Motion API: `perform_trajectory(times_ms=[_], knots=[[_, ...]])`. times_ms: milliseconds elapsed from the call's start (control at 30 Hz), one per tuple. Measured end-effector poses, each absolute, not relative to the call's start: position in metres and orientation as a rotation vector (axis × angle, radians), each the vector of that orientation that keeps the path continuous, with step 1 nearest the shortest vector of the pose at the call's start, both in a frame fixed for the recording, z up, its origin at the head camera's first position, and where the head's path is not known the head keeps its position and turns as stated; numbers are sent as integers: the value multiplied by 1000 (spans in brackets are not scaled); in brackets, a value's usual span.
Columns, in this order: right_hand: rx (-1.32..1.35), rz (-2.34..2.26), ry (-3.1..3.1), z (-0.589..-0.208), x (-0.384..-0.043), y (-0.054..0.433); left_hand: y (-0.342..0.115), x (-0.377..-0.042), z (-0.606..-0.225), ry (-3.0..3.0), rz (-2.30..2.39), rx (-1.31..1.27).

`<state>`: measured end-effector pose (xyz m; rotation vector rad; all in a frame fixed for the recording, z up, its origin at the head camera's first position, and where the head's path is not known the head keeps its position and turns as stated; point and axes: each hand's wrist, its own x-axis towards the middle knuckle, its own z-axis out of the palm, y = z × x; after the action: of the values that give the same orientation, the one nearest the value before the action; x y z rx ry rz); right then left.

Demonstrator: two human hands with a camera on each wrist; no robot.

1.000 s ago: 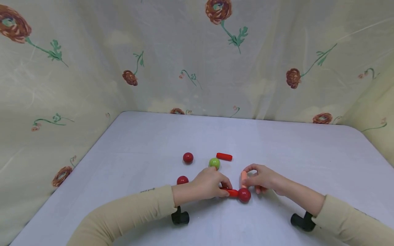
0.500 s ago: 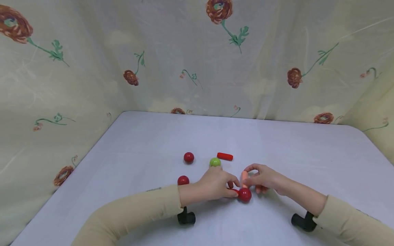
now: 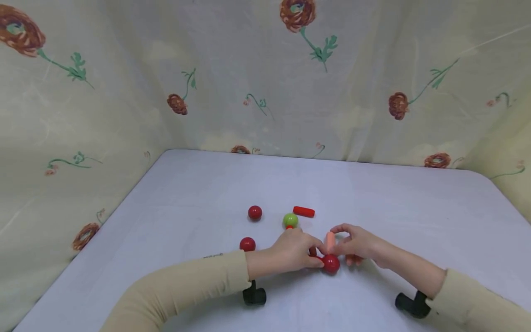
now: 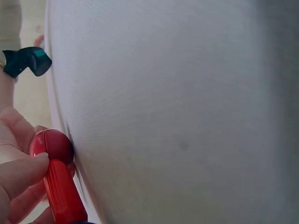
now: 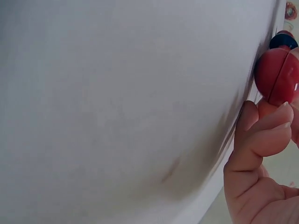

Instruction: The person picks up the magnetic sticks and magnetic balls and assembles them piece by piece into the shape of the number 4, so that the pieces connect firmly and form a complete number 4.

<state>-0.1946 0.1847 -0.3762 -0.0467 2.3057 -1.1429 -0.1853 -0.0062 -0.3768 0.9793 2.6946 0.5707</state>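
A glossy red ball (image 3: 331, 264) lies between the two hands on the table. A red ribbed rod (image 4: 65, 193) meets its left side, and a peach rod (image 3: 330, 240) meets its far side. My left hand (image 3: 292, 251) pinches where the red rod meets the ball, its thumb at the junction in the left wrist view. My right hand (image 3: 360, 242) grips the peach rod between thumb and fingers. A dark blue ball (image 5: 283, 41) shows beyond the red one in the right wrist view. The left hand hides most of the red rod in the head view.
A green ball (image 3: 290, 220) with a red piece against it lies behind the left hand. A loose red rod (image 3: 304, 211) is just beyond. Two red balls, one farther back (image 3: 255, 212) and one by the left wrist (image 3: 247, 244), lie on the white table (image 3: 207, 184).
My left hand has slid right along the red rod up to the red ball, uncovering a red piece beside the green ball. The right hand stays on the peach rod.
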Motion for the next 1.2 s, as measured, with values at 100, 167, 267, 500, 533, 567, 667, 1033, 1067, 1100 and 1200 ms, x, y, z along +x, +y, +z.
perform_trajectory(times_ms=[100, 167, 267, 500, 533, 567, 667, 1033, 1067, 1100, 1200], knots=[[-53, -1131, 2311, -375, -189, 186, -6, -185, -376, 2699, 572, 982], [-62, -1132, 2309, -375, -187, 187, -6, -184, -377, 2702, 574, 984], [-64, -1140, 2301, -375, -183, 187, -6, -185, -378, 2707, 575, 989], [-50, -1160, 2329, -375, -173, 185, -5, -185, -379, 2706, 566, 955], [-47, -1165, 2335, -375, -172, 185, -5, -185, -379, 2706, 564, 953], [-47, -1168, 2342, -375, -171, 184, -5, -185, -379, 2707, 561, 949], [-57, -1185, 2355, -376, -167, 183, -6, -185, -378, 2717, 551, 941], [-10, -1181, 2383, -378, -162, 181, -39, -194, -358, 2766, 674, 715], [-5, -1179, 2386, -378, -162, 181, -44, -196, -357, 2768, 694, 692], [1, -1176, 2390, -379, -162, 180, -50, -196, -357, 2773, 706, 665], [16, -1168, 2403, -380, -161, 180, -69, -198, -357, 2785, 728, 582]])
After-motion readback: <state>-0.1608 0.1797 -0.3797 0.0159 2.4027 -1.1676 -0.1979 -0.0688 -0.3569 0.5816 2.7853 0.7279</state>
